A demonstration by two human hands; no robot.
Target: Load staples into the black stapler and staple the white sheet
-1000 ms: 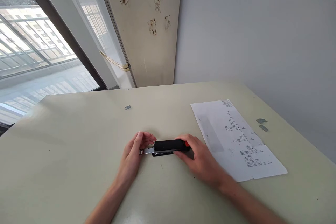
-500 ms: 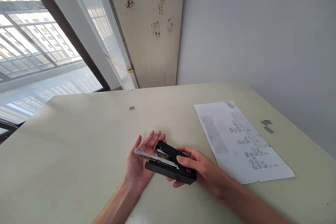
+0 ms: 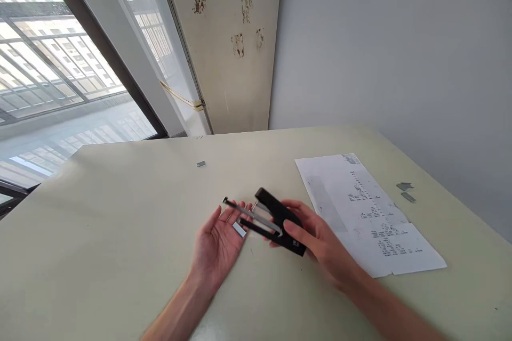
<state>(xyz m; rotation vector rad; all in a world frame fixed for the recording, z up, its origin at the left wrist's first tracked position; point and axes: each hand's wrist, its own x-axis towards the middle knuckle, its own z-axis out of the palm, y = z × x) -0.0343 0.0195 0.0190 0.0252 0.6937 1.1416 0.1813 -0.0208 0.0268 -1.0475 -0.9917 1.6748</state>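
A black stapler (image 3: 280, 221) with its top lifted and silver magazine exposed is gripped at its rear end by my right hand (image 3: 316, 237). Its front end points up and to the left, above the fingers of my left hand (image 3: 218, 248). That left hand lies palm up with its fingers spread. A small silver strip of staples (image 3: 239, 229) rests at the base of its fingers, just below the stapler's front.
A printed white sheet (image 3: 368, 218) lies on the pale table (image 3: 120, 234) at right. Beyond it are grey staple pieces (image 3: 408, 197); another small staple strip (image 3: 201, 163) sits toward the back. A wall borders the right side.
The stapler has risen and tilted up in my right hand, its parts opened wider. The staple strip now shows on my left hand, where it was not visible before.
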